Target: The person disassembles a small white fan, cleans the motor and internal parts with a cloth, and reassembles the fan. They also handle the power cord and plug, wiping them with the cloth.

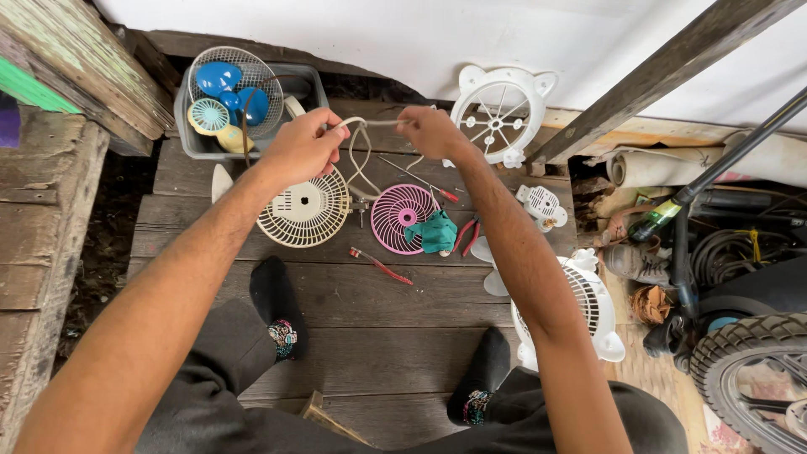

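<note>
My left hand [301, 150] and my right hand [433, 132] are raised over a wooden plank floor [361, 294], each pinching one end of a short stretch of white cord [370, 123]. The rest of the cord hangs in loops below the hands. Under my left hand lies a cream round fan grille [304, 210]. A pink fan grille [398, 217] with a green cloth [437, 232] on it lies under my right forearm. My feet in black socks rest on the planks.
A grey bin [192, 126] at the back holds a wire guard and blue fan blades. A white fan frame [502, 105] leans on the wall. Red-handled pliers [467, 234], screwdrivers, a white fan body [593, 303], a tyre [752, 370] and clutter lie to the right.
</note>
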